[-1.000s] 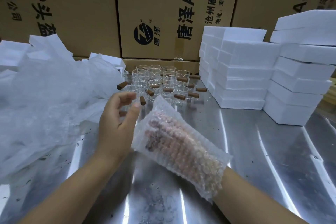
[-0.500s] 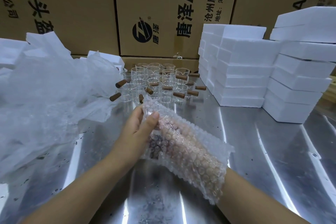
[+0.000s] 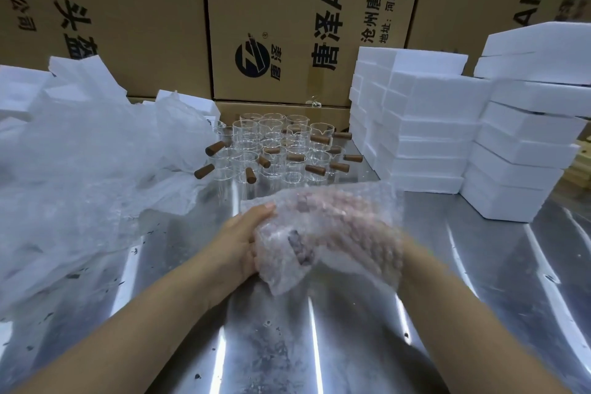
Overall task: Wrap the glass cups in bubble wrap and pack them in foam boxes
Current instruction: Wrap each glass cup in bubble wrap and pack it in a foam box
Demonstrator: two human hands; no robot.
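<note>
A clear bubble wrap bag [image 3: 287, 275] sits over my right hand [image 3: 339, 221], which shows blurred through the wrap with its fingers stretched toward the far left. My left hand [image 3: 246, 233] grips the bag's left side, thumb on top. Both hands hover just above the steel table [image 3: 319, 345]. Several small glass cups [image 3: 271, 134] with brown wooden handles stand in a cluster just beyond the bag. White foam boxes [image 3: 428, 125] are stacked to the right of the cups, with a taller stack [image 3: 524, 153] further right.
A big loose pile of bubble wrap [image 3: 80, 169] covers the table's left side. Large cardboard cartons [image 3: 287, 9] form a wall behind everything. More white foam pieces [image 3: 16, 86] lie at the far left behind the pile.
My left hand came from the cups to the bag and took hold of its side. The bag with my right hand inside swung from pointing away to lying across, lower and nearer the cups.
</note>
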